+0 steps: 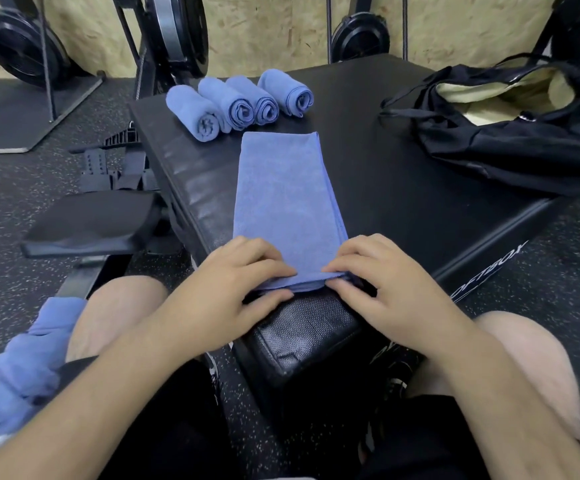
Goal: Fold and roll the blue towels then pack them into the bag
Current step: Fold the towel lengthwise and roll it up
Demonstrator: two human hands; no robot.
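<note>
A blue towel [286, 192], folded into a long strip, lies on the black padded box [402, 174] and runs away from me. My left hand [236, 285] and my right hand [378, 282] pinch its near end at the box's corner, fingers on top and thumbs under the edge. Several rolled blue towels [238, 102] lie side by side at the far left of the box. The black bag [510, 136] sits open at the far right, showing a pale lining. More loose blue towels [28, 362] are heaped by my left knee.
A black rowing-machine seat [91, 223] and foot straps [115, 168] stand left of the box on the speckled rubber floor. Fan-wheel machines [21, 43] line the plywood wall behind. My knees flank the box's near corner.
</note>
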